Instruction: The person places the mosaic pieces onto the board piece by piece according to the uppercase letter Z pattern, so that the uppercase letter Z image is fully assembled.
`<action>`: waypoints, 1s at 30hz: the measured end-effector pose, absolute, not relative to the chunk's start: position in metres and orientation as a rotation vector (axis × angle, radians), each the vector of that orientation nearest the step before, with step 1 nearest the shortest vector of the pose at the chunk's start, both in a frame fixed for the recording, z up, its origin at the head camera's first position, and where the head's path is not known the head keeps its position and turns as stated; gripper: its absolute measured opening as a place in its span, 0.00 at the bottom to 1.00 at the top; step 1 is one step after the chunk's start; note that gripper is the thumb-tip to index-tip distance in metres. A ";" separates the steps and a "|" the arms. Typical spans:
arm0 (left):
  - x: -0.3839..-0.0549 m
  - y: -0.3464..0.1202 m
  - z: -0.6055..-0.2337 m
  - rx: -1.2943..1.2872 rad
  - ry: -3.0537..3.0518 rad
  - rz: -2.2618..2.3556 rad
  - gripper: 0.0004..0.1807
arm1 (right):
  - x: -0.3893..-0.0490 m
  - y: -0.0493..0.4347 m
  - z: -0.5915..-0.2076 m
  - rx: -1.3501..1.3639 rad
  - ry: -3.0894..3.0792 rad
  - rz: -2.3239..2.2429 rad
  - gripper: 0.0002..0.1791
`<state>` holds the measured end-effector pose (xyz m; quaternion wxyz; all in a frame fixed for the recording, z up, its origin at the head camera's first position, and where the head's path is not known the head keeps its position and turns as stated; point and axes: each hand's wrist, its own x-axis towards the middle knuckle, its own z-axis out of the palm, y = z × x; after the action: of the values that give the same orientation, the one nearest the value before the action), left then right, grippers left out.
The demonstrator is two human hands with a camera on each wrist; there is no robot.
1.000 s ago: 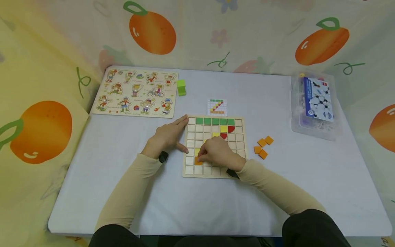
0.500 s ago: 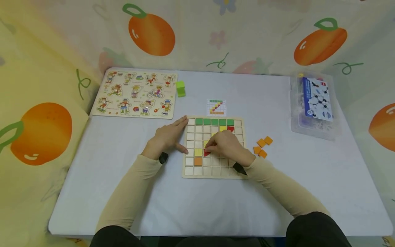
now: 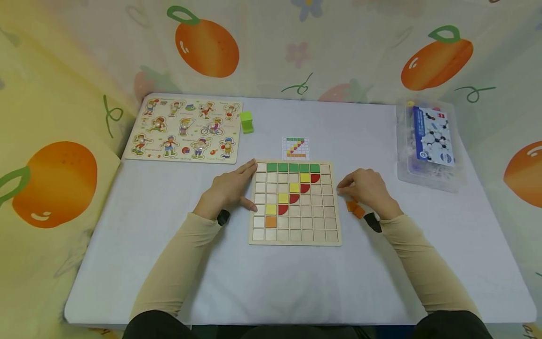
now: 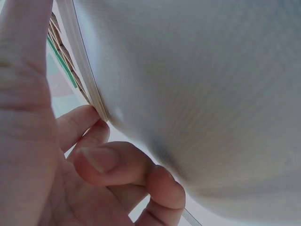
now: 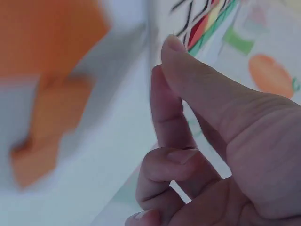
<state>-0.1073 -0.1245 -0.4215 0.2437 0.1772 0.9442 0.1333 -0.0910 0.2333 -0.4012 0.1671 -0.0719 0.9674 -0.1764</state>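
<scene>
A wooden grid board (image 3: 295, 243) carries a row of green squares (image 3: 293, 168), a diagonal of yellow squares (image 3: 294, 188) beside red quarter-round pieces (image 3: 305, 188), and one orange square (image 3: 271, 221) low on the left. My left hand (image 3: 228, 187) rests at the board's left edge, fingers extended to its upper corner and thumb lower down. Just right of the board is my right hand (image 3: 366, 188), thumb and index tips together, other fingers curled, with nothing visible between the tips. Loose orange tiles (image 3: 358, 212) lie under and beside it; the right wrist view shows orange tiles (image 5: 61, 103) apart from the fingertips.
A small pattern card (image 3: 296, 149) lies behind the board. At the back left are a picture puzzle board (image 3: 182, 127) and a light green block (image 3: 247, 122). A clear plastic box (image 3: 427, 176) with a blue-and-white label stands at the back right.
My right hand has moved from the orange square to a red piece, then off the board to the right beside the loose orange tiles. The left hand keeps its place.
</scene>
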 end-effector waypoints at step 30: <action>-0.107 -0.126 -0.425 0.492 2.590 0.380 0.72 | -0.092 0.304 -0.396 -0.126 2.643 -0.388 0.16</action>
<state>-0.1066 -0.1257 -0.4249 0.2366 0.1794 0.9448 0.1386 -0.0925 0.3043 -0.3963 0.2313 -0.0460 0.9615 -0.1411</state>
